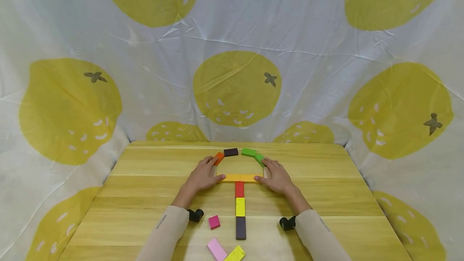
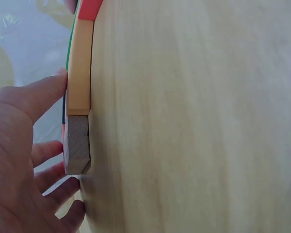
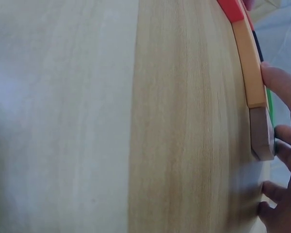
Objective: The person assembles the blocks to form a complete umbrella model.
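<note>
Two smooth orange blocks (image 1: 231,178) lie end to end as a flat bar on the table (image 1: 308,164), a plain wood block (image 2: 78,141) at the left end and another (image 3: 261,133) at the right, a red block (image 1: 239,189) meeting the middle from the near side. The bar runs between the left hand (image 1: 202,174) and the right hand (image 1: 278,176), each thumb touching its end of it while the fingers, spread wide, reach an orange-red block (image 1: 219,157) at left and a green block (image 1: 259,158) at right.
</note>
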The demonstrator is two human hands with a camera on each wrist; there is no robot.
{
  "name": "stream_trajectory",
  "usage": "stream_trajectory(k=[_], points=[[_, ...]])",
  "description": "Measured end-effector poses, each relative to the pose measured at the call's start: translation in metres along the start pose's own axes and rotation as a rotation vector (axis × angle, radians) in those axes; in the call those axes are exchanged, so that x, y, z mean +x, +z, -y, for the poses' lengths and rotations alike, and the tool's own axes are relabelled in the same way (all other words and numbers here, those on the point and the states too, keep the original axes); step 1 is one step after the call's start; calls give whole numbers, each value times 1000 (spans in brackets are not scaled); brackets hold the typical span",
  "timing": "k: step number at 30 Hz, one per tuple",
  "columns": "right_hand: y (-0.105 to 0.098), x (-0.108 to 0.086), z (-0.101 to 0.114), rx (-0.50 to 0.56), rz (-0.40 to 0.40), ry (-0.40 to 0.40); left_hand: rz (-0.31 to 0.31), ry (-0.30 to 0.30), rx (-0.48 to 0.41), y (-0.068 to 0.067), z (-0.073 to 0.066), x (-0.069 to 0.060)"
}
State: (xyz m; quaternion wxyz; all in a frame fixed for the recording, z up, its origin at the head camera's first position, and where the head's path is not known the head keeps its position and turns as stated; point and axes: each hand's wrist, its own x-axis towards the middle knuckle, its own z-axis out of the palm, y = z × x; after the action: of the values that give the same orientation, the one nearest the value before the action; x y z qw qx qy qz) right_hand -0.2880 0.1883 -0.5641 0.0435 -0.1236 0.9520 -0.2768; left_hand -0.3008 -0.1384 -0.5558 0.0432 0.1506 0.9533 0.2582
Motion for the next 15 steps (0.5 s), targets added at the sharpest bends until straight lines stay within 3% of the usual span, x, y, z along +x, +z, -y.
stream_trajectory(k=[6, 15], points=[[1, 2, 1, 15, -4, -18, 11, -23, 20, -2, -1, -2], [-4, 4, 2, 62, -41, -30, 24, -6, 36, -3, -5, -3]])
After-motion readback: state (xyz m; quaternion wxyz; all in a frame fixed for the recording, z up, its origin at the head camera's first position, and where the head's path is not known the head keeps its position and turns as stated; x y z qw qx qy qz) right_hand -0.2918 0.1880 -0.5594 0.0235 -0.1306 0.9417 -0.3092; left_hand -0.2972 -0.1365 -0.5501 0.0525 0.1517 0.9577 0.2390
